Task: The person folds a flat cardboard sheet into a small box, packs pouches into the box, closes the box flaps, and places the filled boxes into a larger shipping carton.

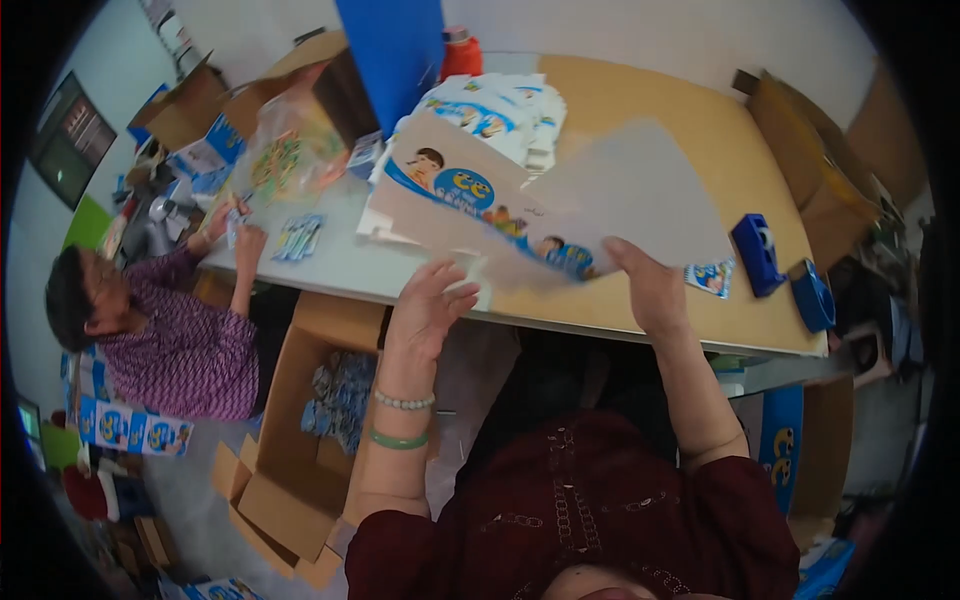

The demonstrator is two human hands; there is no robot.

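A thin printed cardboard sheet (455,190), grey-white with blue bands and cartoon figures, is tilted above the near edge of the table. It looks like a flattened carton; its blank panel (655,190) spreads to the right, partly smeared by motion. My right hand (655,290) grips its near right part, thumb on the printed side and the other fingers hidden. Close to the sheet's lower left edge, my left hand (432,305) is raised with fingers apart, holding nothing. Just behind the sheet lies a pile of similar white printed cardboard pieces (545,105).
Blue tape dispensers (760,255) and a small printed packet (710,277) lie at the table's right. An open carton (290,400) with blue packets stands below left. A co-worker (175,330) handles small packets beside a bag of colourful bands (285,155). A blue panel (390,65) stands behind.
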